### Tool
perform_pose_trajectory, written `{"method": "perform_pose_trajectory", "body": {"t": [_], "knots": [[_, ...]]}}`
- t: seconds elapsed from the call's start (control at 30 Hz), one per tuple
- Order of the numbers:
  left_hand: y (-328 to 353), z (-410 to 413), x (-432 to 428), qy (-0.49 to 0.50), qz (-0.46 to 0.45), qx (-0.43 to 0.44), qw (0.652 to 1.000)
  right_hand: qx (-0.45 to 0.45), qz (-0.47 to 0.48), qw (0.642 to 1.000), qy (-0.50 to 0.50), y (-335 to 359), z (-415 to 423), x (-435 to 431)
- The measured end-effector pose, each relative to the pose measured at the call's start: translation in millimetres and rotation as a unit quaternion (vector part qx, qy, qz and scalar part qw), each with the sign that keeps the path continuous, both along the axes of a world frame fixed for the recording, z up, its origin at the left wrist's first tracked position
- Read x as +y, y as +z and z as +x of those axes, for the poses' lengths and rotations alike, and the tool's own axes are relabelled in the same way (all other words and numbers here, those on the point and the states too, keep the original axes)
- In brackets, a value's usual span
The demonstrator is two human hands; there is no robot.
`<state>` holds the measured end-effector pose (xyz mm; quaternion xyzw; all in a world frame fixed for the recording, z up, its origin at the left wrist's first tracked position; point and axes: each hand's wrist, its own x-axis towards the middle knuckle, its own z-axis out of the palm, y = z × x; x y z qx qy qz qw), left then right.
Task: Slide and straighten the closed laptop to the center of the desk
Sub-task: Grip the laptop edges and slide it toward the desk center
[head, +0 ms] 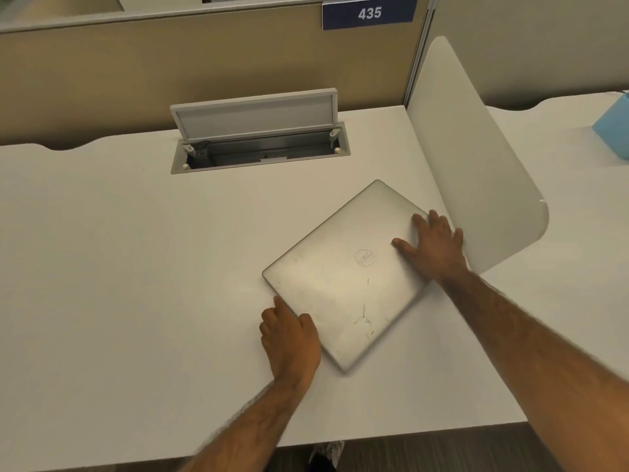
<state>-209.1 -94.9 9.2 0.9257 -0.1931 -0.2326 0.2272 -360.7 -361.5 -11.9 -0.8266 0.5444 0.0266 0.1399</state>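
Observation:
A closed silver laptop (343, 281) lies on the white desk (119, 267), right of the middle and turned about 45 degrees, one corner pointing away from me. My right hand (434, 248) rests flat on the lid near its right corner, fingers spread. My left hand (289, 338) grips the laptop's near-left edge, thumb on the lid and fingers curled along the side. The laptop's edges look slightly blurred.
A white curved divider panel (476, 165) stands just right of the laptop. An open cable hatch with a raised grey lid (255, 114) sits at the desk's back centre. A blue box (614, 127) is on the neighbouring desk. The desk's front edge runs near my forearms.

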Motion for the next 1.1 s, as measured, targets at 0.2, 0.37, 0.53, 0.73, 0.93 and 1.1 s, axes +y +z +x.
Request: {"method": "perform_pose_trajectory", "body": {"t": [0.2,0.37,0.53,0.73,0.93,1.1], "knots": [[10.6,-13.0,-24.8,0.097,-0.042,0.124,0.987,-0.012,0.067,0.996,-0.054,18.9,4.3,-25.4],[20.4,-24.7,-43.7,0.2,-0.071,0.196,0.957,-0.025,0.083,0.993,-0.078,19.7,7.9,-36.0],[21.6,-8.6,-52.1,0.285,-0.062,0.216,0.932,-0.01,0.104,0.99,-0.094,18.4,12.8,-46.5],[14.9,2.9,-55.4,0.328,-0.07,0.215,0.917,-0.033,0.132,0.981,-0.14,18.6,19.7,-55.3],[4.1,5.5,-56.9,0.341,-0.079,0.205,0.914,-0.047,0.15,0.973,-0.172,19.2,21.3,-60.8],[-1.9,9.9,-54.2,0.348,-0.095,0.209,0.909,-0.055,0.17,0.969,-0.17,25.5,22.7,-62.8]]}}
